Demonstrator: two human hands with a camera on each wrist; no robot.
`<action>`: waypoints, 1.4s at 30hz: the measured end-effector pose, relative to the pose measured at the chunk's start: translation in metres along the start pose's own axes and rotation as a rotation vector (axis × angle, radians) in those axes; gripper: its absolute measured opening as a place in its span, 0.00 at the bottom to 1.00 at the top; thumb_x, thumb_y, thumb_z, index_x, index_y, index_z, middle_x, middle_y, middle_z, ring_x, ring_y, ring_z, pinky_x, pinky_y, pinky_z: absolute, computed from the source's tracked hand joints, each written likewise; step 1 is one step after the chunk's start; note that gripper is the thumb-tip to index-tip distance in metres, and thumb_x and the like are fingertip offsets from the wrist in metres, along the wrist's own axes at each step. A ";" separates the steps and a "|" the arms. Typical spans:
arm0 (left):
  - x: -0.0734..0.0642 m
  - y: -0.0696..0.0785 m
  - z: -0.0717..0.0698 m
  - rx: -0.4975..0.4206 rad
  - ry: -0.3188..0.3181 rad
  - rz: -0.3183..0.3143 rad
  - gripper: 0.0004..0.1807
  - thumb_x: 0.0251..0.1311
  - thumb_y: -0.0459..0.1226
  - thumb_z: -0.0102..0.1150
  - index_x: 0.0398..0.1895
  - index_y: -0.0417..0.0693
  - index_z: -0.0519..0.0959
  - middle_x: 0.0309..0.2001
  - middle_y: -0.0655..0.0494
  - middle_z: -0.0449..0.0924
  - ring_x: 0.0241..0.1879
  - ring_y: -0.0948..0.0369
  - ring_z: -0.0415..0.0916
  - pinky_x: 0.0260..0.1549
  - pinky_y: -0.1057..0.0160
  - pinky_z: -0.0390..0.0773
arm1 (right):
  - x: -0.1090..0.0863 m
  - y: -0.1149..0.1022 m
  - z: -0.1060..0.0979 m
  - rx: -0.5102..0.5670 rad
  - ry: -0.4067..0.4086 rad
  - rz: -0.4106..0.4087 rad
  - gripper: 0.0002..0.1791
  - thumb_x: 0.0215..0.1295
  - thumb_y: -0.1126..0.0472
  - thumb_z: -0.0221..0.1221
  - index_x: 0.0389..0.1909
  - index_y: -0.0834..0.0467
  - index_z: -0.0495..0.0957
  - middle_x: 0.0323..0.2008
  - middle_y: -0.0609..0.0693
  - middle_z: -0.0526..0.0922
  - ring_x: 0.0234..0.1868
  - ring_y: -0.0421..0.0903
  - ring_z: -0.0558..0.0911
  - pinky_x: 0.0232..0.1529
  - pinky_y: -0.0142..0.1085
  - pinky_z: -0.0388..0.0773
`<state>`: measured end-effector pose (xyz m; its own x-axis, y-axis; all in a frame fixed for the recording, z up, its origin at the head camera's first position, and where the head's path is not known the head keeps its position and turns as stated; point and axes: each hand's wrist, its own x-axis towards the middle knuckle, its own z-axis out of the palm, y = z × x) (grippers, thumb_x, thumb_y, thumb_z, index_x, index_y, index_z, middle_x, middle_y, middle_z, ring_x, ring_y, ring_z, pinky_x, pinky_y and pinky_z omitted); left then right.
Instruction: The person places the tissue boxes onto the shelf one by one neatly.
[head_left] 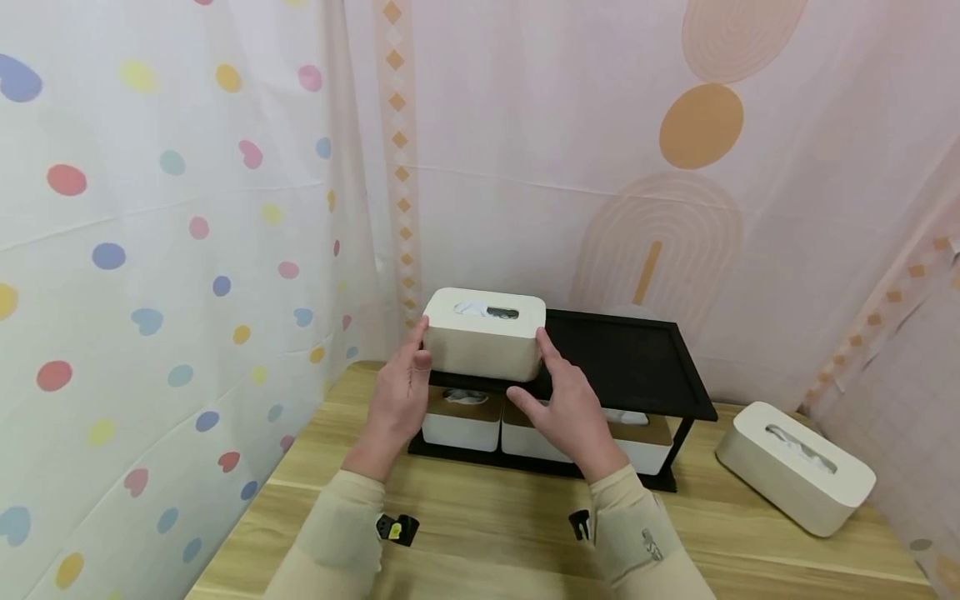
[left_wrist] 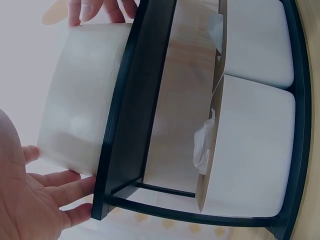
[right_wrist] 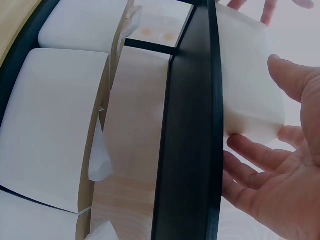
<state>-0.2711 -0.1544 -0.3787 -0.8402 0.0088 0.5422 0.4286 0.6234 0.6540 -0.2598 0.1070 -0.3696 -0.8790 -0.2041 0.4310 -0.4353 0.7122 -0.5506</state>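
A white tissue box (head_left: pixel 483 346) with a slot in its lid sits at the left end of the black two-tier rack's top (head_left: pixel 611 354). My left hand (head_left: pixel 401 392) is at the box's left side, its fairly straight fingers against the end wall. On the opposite side my right hand (head_left: pixel 570 408) has its fingertips at the right end wall, thumb held apart. Both wrist views show the box (left_wrist: pixel 82 95) standing on the rack's upper board between the two hands.
Under the top board, several white tissue boxes with brown lids (head_left: pixel 461 429) stand in a row. Another white tissue box (head_left: pixel 798 467) lies at the right on the wooden table (head_left: pixel 495 533). Patterned curtains (head_left: pixel 510 217) hang behind and beside it.
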 end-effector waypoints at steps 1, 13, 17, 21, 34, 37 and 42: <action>0.001 -0.001 -0.001 -0.004 -0.001 0.001 0.46 0.76 0.69 0.20 0.87 0.56 0.56 0.82 0.46 0.65 0.80 0.41 0.63 0.78 0.38 0.63 | 0.000 0.000 0.001 -0.002 -0.002 0.002 0.55 0.71 0.43 0.69 0.88 0.50 0.47 0.81 0.60 0.66 0.79 0.64 0.69 0.76 0.63 0.68; 0.010 -0.012 -0.009 -0.031 0.036 0.037 0.51 0.72 0.72 0.20 0.82 0.50 0.65 0.73 0.35 0.75 0.73 0.37 0.73 0.71 0.33 0.71 | 0.000 -0.008 0.008 0.011 0.021 -0.025 0.53 0.71 0.43 0.70 0.87 0.52 0.51 0.79 0.61 0.70 0.75 0.65 0.74 0.71 0.61 0.75; 0.015 -0.017 -0.014 -0.069 0.029 0.084 0.52 0.72 0.73 0.21 0.77 0.44 0.68 0.71 0.33 0.75 0.71 0.36 0.73 0.68 0.33 0.73 | 0.001 -0.011 0.010 0.047 0.032 -0.036 0.53 0.70 0.44 0.71 0.87 0.54 0.53 0.75 0.62 0.75 0.72 0.64 0.76 0.69 0.61 0.76; 0.019 -0.017 -0.018 -0.076 0.014 0.095 0.55 0.69 0.75 0.18 0.72 0.41 0.69 0.72 0.34 0.74 0.71 0.36 0.71 0.69 0.33 0.71 | 0.001 -0.016 0.012 0.067 0.033 -0.047 0.53 0.69 0.44 0.72 0.86 0.54 0.55 0.72 0.63 0.79 0.70 0.64 0.77 0.68 0.61 0.76; 0.013 -0.006 -0.016 -0.041 0.016 0.098 0.60 0.63 0.80 0.14 0.70 0.43 0.70 0.70 0.36 0.75 0.66 0.36 0.74 0.62 0.33 0.75 | 0.001 -0.015 0.014 0.050 0.065 -0.043 0.55 0.66 0.45 0.74 0.85 0.59 0.55 0.68 0.63 0.81 0.67 0.65 0.79 0.65 0.61 0.78; 0.014 -0.007 -0.015 -0.038 0.025 0.103 0.60 0.63 0.80 0.14 0.70 0.43 0.71 0.68 0.36 0.76 0.65 0.36 0.75 0.62 0.33 0.75 | 0.001 -0.014 0.014 0.052 0.056 -0.042 0.55 0.66 0.45 0.74 0.85 0.59 0.55 0.69 0.63 0.80 0.67 0.65 0.78 0.66 0.61 0.78; 0.015 -0.011 -0.014 -0.055 0.039 0.120 0.60 0.64 0.78 0.14 0.71 0.41 0.71 0.63 0.32 0.79 0.64 0.35 0.75 0.62 0.32 0.75 | 0.004 -0.012 0.014 0.058 0.050 -0.055 0.56 0.66 0.45 0.74 0.86 0.58 0.54 0.70 0.64 0.79 0.68 0.65 0.79 0.67 0.61 0.78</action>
<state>-0.2835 -0.1722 -0.3708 -0.7688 0.0490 0.6376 0.5434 0.5758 0.6109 -0.2606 0.0884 -0.3716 -0.8433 -0.2068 0.4961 -0.4944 0.6606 -0.5650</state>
